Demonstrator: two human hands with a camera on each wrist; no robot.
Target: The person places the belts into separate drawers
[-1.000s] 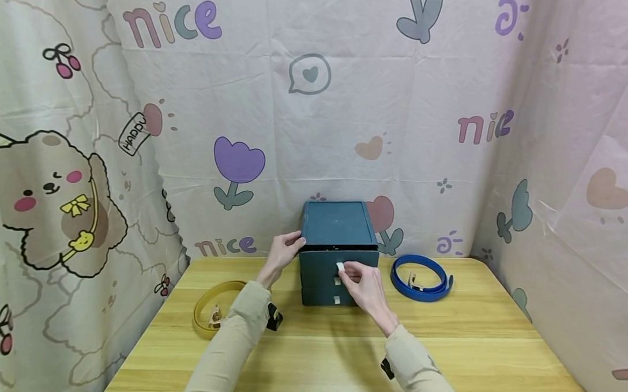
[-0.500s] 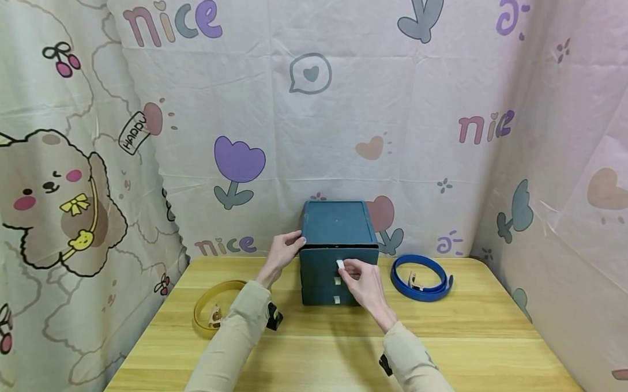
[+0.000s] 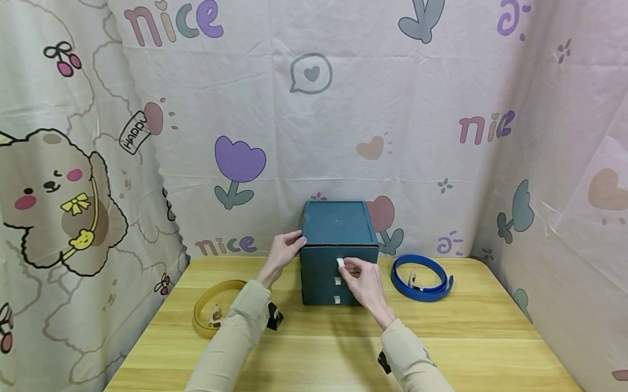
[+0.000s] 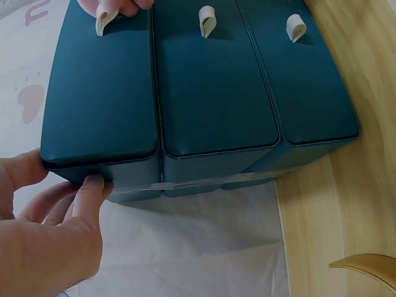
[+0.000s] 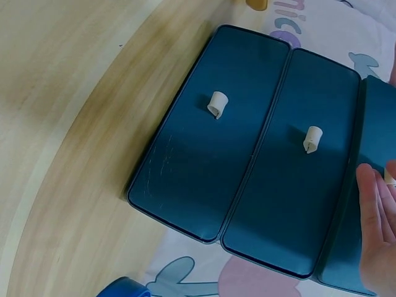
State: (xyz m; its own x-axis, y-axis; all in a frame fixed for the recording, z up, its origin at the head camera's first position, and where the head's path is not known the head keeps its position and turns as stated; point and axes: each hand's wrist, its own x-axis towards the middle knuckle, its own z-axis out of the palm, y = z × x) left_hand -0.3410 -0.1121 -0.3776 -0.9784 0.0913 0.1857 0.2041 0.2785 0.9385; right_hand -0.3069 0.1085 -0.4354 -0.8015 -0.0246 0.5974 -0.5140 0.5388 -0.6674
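Observation:
A dark teal desktop drawer box (image 3: 339,223) with three stacked drawers stands on the table against the back cloth. Each drawer front carries a small pale pull tab. My left hand (image 3: 282,252) holds the box at its upper left front corner, its fingertips on the side and top edge in the left wrist view. My right hand (image 3: 364,280) pinches the tab (image 3: 340,263) of the top drawer (image 4: 102,93) between thumb and fingers. That drawer's front sits close to the box, with a thin dark gap along its top. The middle drawer (image 5: 291,179) and bottom drawer (image 5: 198,161) are shut.
A coiled yellow belt (image 3: 204,303) lies on the wooden table (image 3: 329,364) at the left, partly behind the left sleeve. To the right of the box is a coiled blue belt (image 3: 419,294). Printed cloth (image 3: 316,132) hangs behind and on both sides.
The top drawer has slid inward, and the dark gap above its front has narrowed. My right hand has moved slightly forward with the tab; my left hand stays at the corner.

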